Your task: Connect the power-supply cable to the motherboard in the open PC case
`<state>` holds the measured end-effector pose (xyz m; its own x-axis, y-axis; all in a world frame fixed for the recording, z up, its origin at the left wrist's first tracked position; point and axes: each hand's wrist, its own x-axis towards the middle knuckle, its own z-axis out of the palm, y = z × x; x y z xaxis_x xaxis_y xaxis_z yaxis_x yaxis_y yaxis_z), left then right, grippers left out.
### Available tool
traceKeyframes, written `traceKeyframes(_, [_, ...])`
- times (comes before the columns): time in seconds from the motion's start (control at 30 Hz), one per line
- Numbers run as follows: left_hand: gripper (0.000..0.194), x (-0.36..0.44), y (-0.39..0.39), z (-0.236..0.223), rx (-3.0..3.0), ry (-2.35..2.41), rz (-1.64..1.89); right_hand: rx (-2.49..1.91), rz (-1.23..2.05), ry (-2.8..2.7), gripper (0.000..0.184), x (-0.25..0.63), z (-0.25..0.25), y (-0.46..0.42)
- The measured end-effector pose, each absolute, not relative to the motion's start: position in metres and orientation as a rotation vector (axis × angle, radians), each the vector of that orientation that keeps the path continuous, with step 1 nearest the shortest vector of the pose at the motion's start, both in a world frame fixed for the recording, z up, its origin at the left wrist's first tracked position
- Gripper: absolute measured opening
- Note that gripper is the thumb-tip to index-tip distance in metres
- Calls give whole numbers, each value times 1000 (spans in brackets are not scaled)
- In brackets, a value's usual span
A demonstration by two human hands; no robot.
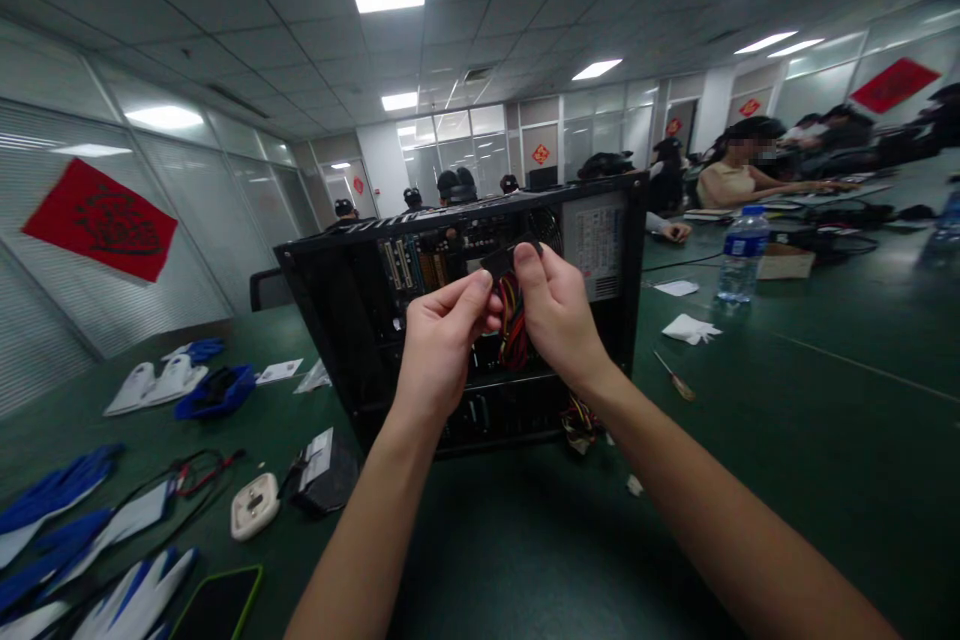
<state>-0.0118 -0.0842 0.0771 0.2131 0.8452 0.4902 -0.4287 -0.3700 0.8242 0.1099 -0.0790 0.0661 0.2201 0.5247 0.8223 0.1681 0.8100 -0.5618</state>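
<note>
A black computer case (637, 270) stands on the table with its open side toward me. In front of its inside, both hands are raised close together. A bundle of red, yellow and black power cables (513, 330) hangs between them, a dark piece (501, 263) at its top. My left hand (448, 325) is closed in a pinch at the left of the bundle. My right hand (556, 310) is closed round its right side, thumb up. Fingers hide where the dark piece meets the cables. The power supply (594, 245) sits at the case's upper right.
Left lie work gloves (135, 600), a phone (217, 605), a black box-shaped part (326, 470), a white square object (255, 507) and a blue cap (216, 392). Right are a water bottle (742, 255), crumpled tissue (690, 328) and a small brush (675, 377). Other people sit beyond.
</note>
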Motion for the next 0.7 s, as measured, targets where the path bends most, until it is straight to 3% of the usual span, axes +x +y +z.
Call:
traceKeyframes(0.27, [27,-12,-88,76,1427,516,1488,-610,264,-1306,48,107,63,-80])
traceKeyframes(0.7, [35,-8,-82,73,1008,391,1217,-550,378,-1290,41,100,60,-77])
